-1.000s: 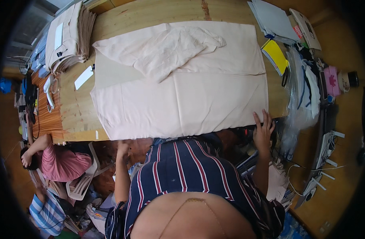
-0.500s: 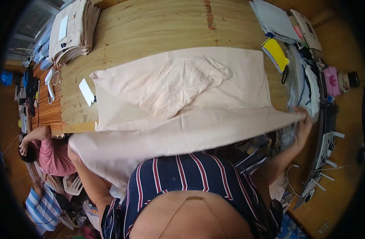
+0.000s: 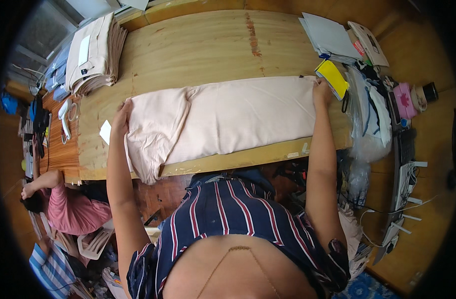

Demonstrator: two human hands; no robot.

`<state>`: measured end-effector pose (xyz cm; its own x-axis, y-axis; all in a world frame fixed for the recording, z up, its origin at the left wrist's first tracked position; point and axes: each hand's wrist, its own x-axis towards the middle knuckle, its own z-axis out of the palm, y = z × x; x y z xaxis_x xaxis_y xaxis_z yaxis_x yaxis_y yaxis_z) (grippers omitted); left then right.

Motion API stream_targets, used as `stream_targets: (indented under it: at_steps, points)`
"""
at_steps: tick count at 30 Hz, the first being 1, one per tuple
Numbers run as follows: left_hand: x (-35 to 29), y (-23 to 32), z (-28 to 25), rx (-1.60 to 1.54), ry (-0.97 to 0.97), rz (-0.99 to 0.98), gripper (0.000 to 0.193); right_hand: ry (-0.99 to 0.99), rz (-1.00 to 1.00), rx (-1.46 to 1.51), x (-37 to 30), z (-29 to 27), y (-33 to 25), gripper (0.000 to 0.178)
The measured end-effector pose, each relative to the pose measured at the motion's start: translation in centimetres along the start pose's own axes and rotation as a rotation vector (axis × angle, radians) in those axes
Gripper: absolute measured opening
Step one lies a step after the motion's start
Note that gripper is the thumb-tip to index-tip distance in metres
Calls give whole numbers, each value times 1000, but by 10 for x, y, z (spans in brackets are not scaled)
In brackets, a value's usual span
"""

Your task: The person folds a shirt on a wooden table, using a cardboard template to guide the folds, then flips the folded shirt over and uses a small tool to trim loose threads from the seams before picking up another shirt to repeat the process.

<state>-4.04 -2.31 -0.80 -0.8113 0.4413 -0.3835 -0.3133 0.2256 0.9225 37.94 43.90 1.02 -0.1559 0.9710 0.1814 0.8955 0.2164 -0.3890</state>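
Note:
A pale pink cloth (image 3: 248,114) lies doubled over along the front of the wooden table (image 3: 188,55). Its left part is creased and bunched, with a loose corner hanging over the front edge, while the right part is fairly smooth. My left hand (image 3: 121,118) is closed on the upper left end of the cloth. At the far right corner, my right hand (image 3: 322,93) grips the cloth, and a small dark spot shows on the edge just beside it. A white card (image 3: 105,131) sits left of my left hand, partly covered.
A stack of folded pale pink cloth (image 3: 96,55) stands at the far left, beside a white handheld tool (image 3: 64,117). On the right are a yellow pouch (image 3: 332,79), white papers (image 3: 330,37) and plastic-wrapped goods (image 3: 372,114). A person in pink (image 3: 78,209) is at the left.
The near half of the cloth has been brought away from me over the far half, covering the wrinkled piece. Both hands have moved to the far edge, exposing the table's front edge.

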Motion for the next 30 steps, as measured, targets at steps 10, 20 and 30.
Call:
stream_targets:
  at_steps: [10, 20, 30]
  points:
    - [-147, -10, -45, 1036, 357, 277, 25, -253, -998, 416, -161, -44, -148, 38]
    - [-159, -81, -25, 1114, 465, 612, 20, -674, -2012, 453, -311, 58, -257, 46]
    - [-162, -79, -18, 1056, 468, 698, 18, -149, -1188, 263, -87, 147, -377, 35]
